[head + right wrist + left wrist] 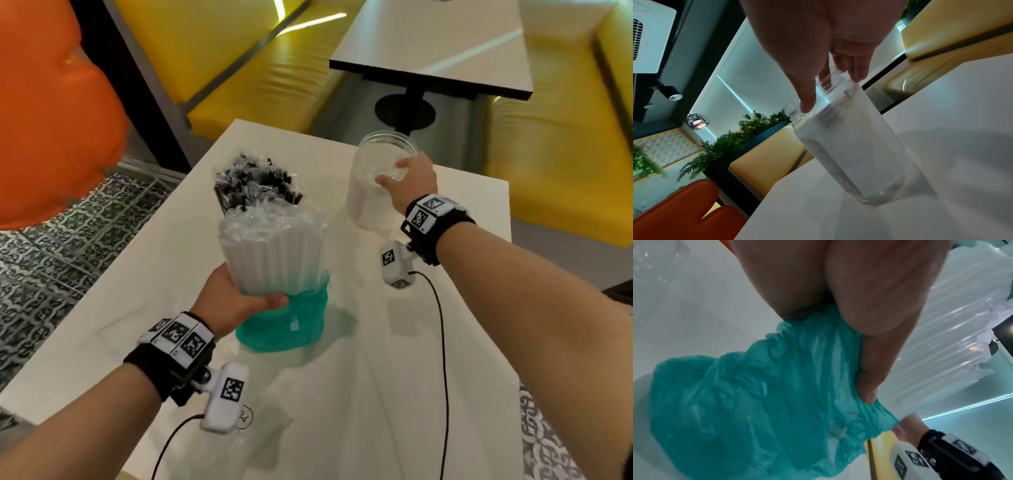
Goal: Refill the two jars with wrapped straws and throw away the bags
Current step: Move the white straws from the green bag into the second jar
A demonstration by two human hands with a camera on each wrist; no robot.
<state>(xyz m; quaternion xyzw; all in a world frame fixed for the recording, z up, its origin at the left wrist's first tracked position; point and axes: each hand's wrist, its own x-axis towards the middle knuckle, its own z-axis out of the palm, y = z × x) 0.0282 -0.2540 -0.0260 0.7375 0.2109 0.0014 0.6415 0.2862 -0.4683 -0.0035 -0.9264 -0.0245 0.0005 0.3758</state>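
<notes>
A bundle of white wrapped straws (274, 250) stands upright on the white table, with a teal bag (284, 322) bunched down around its base. My left hand (246, 296) grips the bundle just above the bag; in the left wrist view the thumb (869, 369) presses at the edge of the teal bag (756, 402), beside the straws (941, 337). Black wrapped straws (257, 181) stand behind, their base hidden. A clear empty jar (376, 192) stands at the far right. My right hand (407, 178) holds the jar (849, 146) by its rim, thumb (807, 100) on the near side.
The white table (376, 377) ends just beyond the jar. An orange chair (51, 120) stands to the left over a patterned floor. Yellow benches (274, 85) and a second table (445, 44) lie beyond. Black cables hang from both wrist cameras over the table.
</notes>
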